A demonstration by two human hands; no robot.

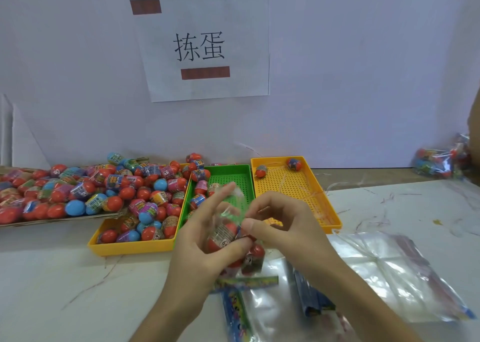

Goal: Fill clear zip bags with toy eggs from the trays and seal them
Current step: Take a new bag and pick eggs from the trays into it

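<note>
Small bag of eggs held in both hands, likely at the sealing step

The left hand (205,240) grips the clear bag (225,235) round its belly, red toy eggs inside, over the table just in front of the green tray (233,178); the right hand (281,222) pinches the bag's upper edge, though blur hides exactly where; to seal well, I judge, keep the eggs low, flatten the mouth, then press along the strip from one end; trapped film could leave a gap.

A clear zip bag (232,211) holding red toy eggs (223,237) is gripped by the left hand (202,245) and pinched by the right hand (288,227) near the green tray (233,179).
</note>
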